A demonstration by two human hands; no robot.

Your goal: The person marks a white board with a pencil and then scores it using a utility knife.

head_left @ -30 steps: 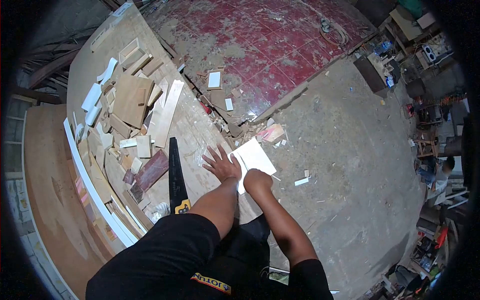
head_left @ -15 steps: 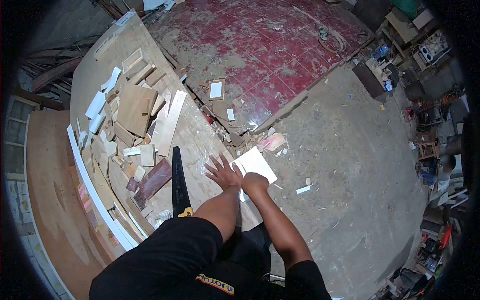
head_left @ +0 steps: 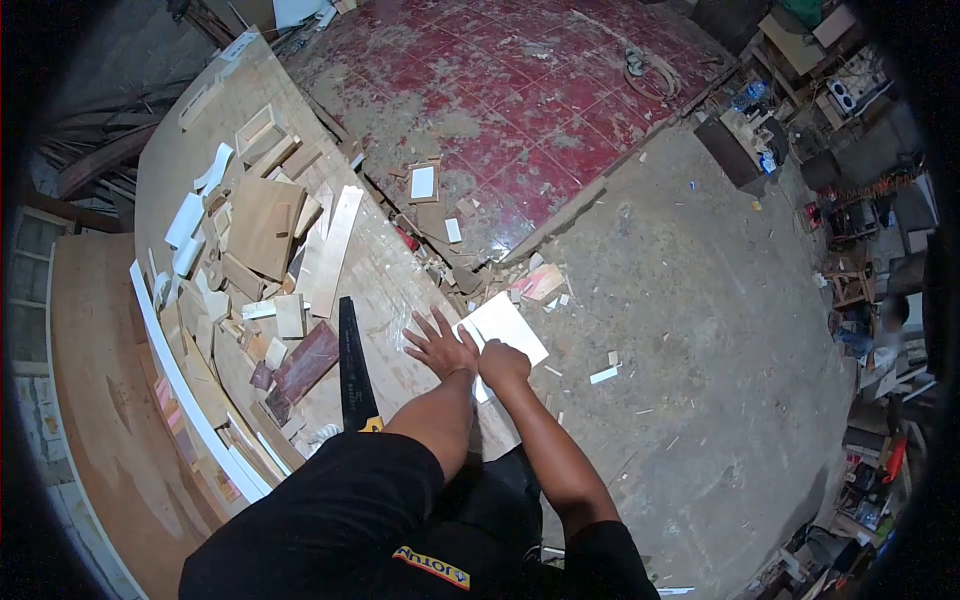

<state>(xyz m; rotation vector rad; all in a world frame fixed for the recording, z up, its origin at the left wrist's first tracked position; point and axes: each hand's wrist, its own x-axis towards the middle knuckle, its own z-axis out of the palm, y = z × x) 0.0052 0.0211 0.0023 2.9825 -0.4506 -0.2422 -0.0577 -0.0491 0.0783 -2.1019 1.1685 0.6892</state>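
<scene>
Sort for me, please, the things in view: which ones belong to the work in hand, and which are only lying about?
Seemingly in use:
- white sheet
- left hand, spread at its edge
- right hand, closed over it; any tool inside is hidden
- bench

Seemingly just lying about:
- saw
- dark red board
- brown panel

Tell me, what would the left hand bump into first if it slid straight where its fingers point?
The left hand would probably meet the long pale wood strip farther along the worktop, though depth is hard to judge.
</scene>
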